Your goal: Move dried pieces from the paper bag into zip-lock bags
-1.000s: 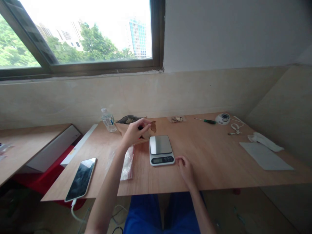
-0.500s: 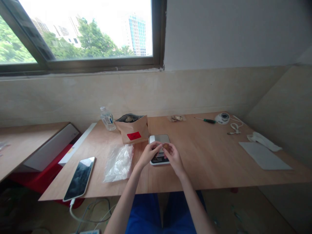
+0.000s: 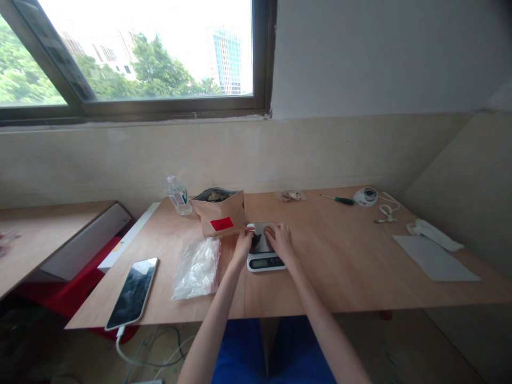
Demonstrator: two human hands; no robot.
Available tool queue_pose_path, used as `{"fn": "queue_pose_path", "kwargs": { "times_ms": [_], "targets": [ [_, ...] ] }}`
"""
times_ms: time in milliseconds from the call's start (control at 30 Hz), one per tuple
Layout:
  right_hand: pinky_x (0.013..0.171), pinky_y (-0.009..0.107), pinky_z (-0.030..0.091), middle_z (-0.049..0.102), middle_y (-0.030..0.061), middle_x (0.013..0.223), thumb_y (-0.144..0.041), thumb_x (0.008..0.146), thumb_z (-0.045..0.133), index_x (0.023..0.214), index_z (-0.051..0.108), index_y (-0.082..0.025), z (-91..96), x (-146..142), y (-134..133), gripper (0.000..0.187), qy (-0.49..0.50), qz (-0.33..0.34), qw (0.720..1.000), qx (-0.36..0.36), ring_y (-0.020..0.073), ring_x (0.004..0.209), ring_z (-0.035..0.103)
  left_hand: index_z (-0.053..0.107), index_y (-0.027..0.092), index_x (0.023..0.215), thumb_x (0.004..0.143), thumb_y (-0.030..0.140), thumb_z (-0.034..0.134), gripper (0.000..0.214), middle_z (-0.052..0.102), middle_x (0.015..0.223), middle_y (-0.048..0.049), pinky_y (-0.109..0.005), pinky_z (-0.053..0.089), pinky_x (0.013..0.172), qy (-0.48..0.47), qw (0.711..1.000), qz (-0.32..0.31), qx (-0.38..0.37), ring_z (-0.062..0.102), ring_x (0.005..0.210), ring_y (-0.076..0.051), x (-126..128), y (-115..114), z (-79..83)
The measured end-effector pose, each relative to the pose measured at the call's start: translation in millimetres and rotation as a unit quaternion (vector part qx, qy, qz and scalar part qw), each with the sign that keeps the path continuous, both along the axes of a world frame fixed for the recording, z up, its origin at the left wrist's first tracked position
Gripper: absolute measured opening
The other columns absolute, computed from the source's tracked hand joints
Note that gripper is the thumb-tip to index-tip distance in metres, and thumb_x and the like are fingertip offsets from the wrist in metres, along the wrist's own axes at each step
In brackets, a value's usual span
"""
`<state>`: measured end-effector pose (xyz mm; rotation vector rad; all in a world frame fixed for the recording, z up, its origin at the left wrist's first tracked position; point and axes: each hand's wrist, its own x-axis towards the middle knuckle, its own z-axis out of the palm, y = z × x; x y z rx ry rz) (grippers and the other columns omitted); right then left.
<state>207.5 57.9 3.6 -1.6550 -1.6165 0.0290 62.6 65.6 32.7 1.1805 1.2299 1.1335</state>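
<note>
- Both hands have come down onto the digital kitchen scale (image 3: 266, 262): the left hand (image 3: 242, 246) at the left edge of its steel platform (image 3: 258, 226), the right hand (image 3: 281, 242) over the platform's right side;
- a small brown piece (image 3: 269, 231) sits on the platform, against the right fingertips (image 3: 277, 228);
- right grip closed around the piece, though pinching or merely resting I cannot tell; left grip's state is hidden;
- a kraft paper pouch (image 3: 218, 216) stands just beside the scale on the bench (image 3: 320, 266);
- seeing the piece alone on the platform calls for lifting the right fingers clear.
</note>
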Motion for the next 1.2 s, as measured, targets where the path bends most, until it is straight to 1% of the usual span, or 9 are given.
{"fn": "queue_pose_path", "kwargs": {
  "times_ms": [267,533,633,700,800,900,967,1033,1200],
  "targets": [
    [0.086,0.044,0.042,0.053,0.0122,0.102,-0.026,0.088,0.041,0.109,0.059,-0.019,-14.7,22,-33,0.028,0.054,-0.068,0.994,0.069,0.0263,0.1,0.049,0.058,0.015,0.086,0.071,0.016,0.049,0.018,0.058,0.065,-0.0002,-0.023,0.044,0.052,0.062,0.998,-0.01,0.025,0.055,0.053,-0.012,11,8,-12.0],
    [0.085,0.043,0.043,0.053,0.0109,0.097,-0.015,0.08,0.04,0.097,0.057,-0.017,-38.7,43,-56,0.024,0.137,-0.086,0.983,0.082,0.0248,0.095,0.05,0.06,0.019,0.076,0.069,0.006,0.051,0.017,0.06,0.083,-0.0031,-0.033,0.045,0.082,0.16,0.974,0.003,0.159,0.059,0.087,-0.019,7,4,3.9],
    [0.083,0.042,0.042,0.055,0.0105,0.094,-0.016,0.079,0.04,0.094,0.057,-0.017,-43.3,46,-55,0.022,0.15,-0.096,0.98,0.092,0.0242,0.092,0.051,0.059,0.019,0.081,0.075,0.009,0.05,0.015,0.058,0.09,-0.0052,-0.037,0.042,0.089,0.182,0.96,0.032,0.208,0.056,0.094,-0.021,1,1,24.7],
    [0.082,0.041,0.043,0.056,0.0099,0.093,-0.017,0.079,0.04,0.092,0.057,-0.018,-45.6,48,-54,0.021,0.161,-0.098,0.977,0.097,0.0237,0.09,0.051,0.057,0.02,0.084,0.08,0.011,0.046,0.014,0.057,0.094,-0.0059,-0.035,0.04,0.091,0.192,0.947,0.063,0.251,0.053,0.097,-0.02,-4,-1,47.4],
    [0.08,0.039,0.042,0.058,0.0096,0.091,-0.018,0.078,0.041,0.09,0.056,-0.018,-48.8,49,-53,0.02,0.179,-0.109,0.972,0.102,0.0232,0.088,0.052,0.056,0.02,0.086,0.084,0.013,0.043,0.015,0.056,0.089,-0.0056,-0.033,0.042,0.085,0.234,0.873,0.148,0.402,0.052,0.091,-0.019,-13,-1,90.6],
    [0.081,0.039,0.042,0.059,0.0096,0.091,-0.018,0.077,0.04,0.089,0.056,-0.018,-50.4,50,-53,0.02,0.189,-0.12,0.969,0.105,0.0232,0.088,0.052,0.056,0.02,0.088,0.085,0.014,0.041,0.016,0.056,0.092,-0.0068,-0.035,0.04,0.087,0.277,0.811,0.237,0.457,0.052,0.092,-0.021,-23,9,130.7],
    [0.081,0.039,0.042,0.059,0.0096,0.091,-0.018,0.077,0.04,0.089,0.056,-0.018,-50.2,50,-54,0.02,0.194,-0.12,0.968,0.103,0.0231,0.088,0.052,0.057,0.019,0.093,0.085,0.014,0.041,0.019,0.057,0.098,-0.0085,-0.038,0.037,0.091,0.334,0.789,0.27,0.439,0.051,0.096,-0.023,-31,21,148.6],
    [0.08,0.038,0.042,0.058,0.0095,0.091,-0.018,0.077,0.04,0.089,0.056,-0.018,-49.5,50,-54,0.02,0.199,-0.117,0.968,0.099,0.023,0.088,0.052,0.057,0.018,0.097,0.084,0.017,0.043,0.019,0.057,0.103,-0.0109,-0.041,0.036,0.091,0.408,0.785,0.26,0.387,0.051,0.101,-0.026,-40,34,157.7],
    [0.08,0.038,0.043,0.057,0.0092,0.09,-0.02,0.077,0.04,0.087,0.055,-0.018,-48.6,51,-55,0.018,0.213,-0.116,0.966,0.088,0.0228,0.087,0.052,0.057,0.021,0.088,0.085,0.02,0.037,0.021,0.065,0.086,-0.0076,-0.032,0.043,0.074,0.501,0.816,0.127,0.259,0.06,0.087,-0.024,-57,49,154.3]
  ]
}}
